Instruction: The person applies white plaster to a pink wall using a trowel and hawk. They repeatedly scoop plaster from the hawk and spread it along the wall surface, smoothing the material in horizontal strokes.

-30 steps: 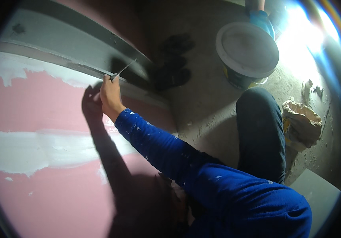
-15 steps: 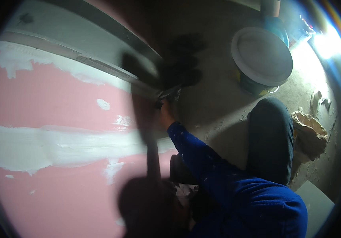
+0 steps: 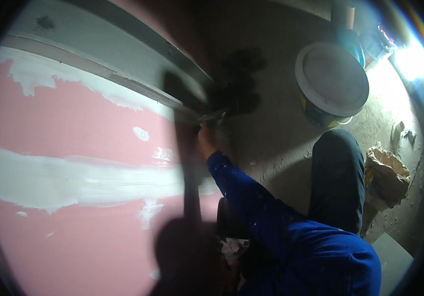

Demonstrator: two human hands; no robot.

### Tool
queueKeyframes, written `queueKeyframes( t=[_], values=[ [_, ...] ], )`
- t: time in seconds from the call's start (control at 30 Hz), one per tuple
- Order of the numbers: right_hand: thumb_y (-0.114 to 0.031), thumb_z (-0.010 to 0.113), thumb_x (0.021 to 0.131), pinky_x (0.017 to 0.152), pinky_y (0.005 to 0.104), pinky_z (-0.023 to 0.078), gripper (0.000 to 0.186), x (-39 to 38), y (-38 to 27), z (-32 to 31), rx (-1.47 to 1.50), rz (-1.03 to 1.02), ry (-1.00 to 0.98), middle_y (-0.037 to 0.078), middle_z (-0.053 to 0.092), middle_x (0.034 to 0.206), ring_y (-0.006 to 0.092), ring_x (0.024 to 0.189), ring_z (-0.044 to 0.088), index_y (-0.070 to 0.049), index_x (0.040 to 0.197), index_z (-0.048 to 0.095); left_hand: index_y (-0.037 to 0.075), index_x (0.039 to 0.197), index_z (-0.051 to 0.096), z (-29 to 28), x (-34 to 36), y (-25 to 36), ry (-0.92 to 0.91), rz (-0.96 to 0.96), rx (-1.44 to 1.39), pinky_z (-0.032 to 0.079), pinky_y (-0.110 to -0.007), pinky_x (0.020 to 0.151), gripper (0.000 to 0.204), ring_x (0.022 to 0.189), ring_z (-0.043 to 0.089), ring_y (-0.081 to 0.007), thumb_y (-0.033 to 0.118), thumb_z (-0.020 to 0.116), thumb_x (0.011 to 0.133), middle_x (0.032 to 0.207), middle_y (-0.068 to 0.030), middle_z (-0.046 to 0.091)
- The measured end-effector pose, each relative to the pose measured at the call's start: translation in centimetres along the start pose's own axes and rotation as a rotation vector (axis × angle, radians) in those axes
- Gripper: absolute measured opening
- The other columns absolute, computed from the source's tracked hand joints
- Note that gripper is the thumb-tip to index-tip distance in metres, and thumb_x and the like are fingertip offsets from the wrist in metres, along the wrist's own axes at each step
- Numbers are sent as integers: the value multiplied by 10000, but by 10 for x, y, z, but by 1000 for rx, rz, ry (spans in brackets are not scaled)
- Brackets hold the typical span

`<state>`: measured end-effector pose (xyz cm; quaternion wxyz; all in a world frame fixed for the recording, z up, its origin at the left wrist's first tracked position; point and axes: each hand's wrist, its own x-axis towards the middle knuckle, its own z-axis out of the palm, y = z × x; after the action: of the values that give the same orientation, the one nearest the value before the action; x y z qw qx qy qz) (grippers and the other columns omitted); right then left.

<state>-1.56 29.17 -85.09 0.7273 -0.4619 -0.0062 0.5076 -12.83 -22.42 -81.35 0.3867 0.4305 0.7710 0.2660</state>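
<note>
Reaching forward from a blue sleeve, my right hand (image 3: pixel 206 140) is closed on what looks like a putty knife (image 3: pixel 214 118), its blade blurred and in shadow. The tool is at the far edge of a pink wallboard (image 3: pixel 88 118), near the corner with a grey ledge. A broad white filler band (image 3: pixel 93 180) runs along the board, with smaller white patches about it. My left hand (image 3: pixel 229 274) is low in the picture, in deep shadow, with its fingers hidden. Just above it shows a white-smeared thing (image 3: pixel 234 245) that I cannot make out.
A lidded bucket (image 3: pixel 333 79) stands on the concrete floor beyond my knee (image 3: pixel 338 172). To the right are a crumpled brown paper bag (image 3: pixel 387 177) and a bright lamp (image 3: pixel 413 61). The grey ledge (image 3: pixel 103 44) borders the board's far side.
The view has shifted slightly, so the board, bucket and bag appear a little lower and farther right. My right hand stays near the board's far corner, still holding the tool.
</note>
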Motion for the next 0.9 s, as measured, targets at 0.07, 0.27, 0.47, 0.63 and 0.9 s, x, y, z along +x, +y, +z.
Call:
queueKeyframes(
  t=[0.07, 0.27, 0.47, 0.63, 0.9],
  values=[
    [-274, 549, 960, 855, 360, 472, 318, -19, -27, 19, 208, 135, -37, 90, 650, 1059, 212, 945, 588, -22, 1137, 630, 12, 1425, 467, -1, 1, 6, -15, -10, -59, 496, -344, 936, 569, 1065, 621, -216, 193, 671, 926, 1149, -144, 648],
    [-138, 479, 970, 462, 317, 376, 117, -76, -116, 92, 413, 162, -215, 45, 526, 758, 131, 549, 483, -88, 1075, 490, 11, 1427, 468, -8, 16, 16, -32, -2, -79, 491, -340, 947, 567, 1080, 615, -201, 185, 670, 927, 1168, -135, 647],
    [-185, 477, 999, 539, 395, 515, 745, -119, -196, 158, 298, 115, -303, 225, 647, 982, 264, 684, 644, 29, 1588, 72, 1, 1425, 475, -16, 20, 31, -68, 10, -73, 483, -347, 968, 561, 1099, 611, -202, 187, 664, 930, 1197, -136, 648],
    [-122, 457, 955, 500, 375, 486, 620, -143, -233, 202, 156, -127, -295, 179, 628, 914, 234, 606, 586, 13, 1507, 208, -7, 1423, 481, -20, 30, 36, -102, 28, -89, 477, -353, 985, 557, 1115, 607, -202, 189, 659, 932, 1221, -137, 648],
    [-192, 628, 936, 801, 324, 497, 287, -143, -283, -19, -338, -186, -862, 58, 682, 1012, 153, 919, 625, 44, 1092, 679, -20, 1420, 490, 3, 68, 79, -230, 123, -300, 466, -362, 1012, 552, 1141, 602, -203, 192, 650, 936, 1259, -139, 649]
  ],
)
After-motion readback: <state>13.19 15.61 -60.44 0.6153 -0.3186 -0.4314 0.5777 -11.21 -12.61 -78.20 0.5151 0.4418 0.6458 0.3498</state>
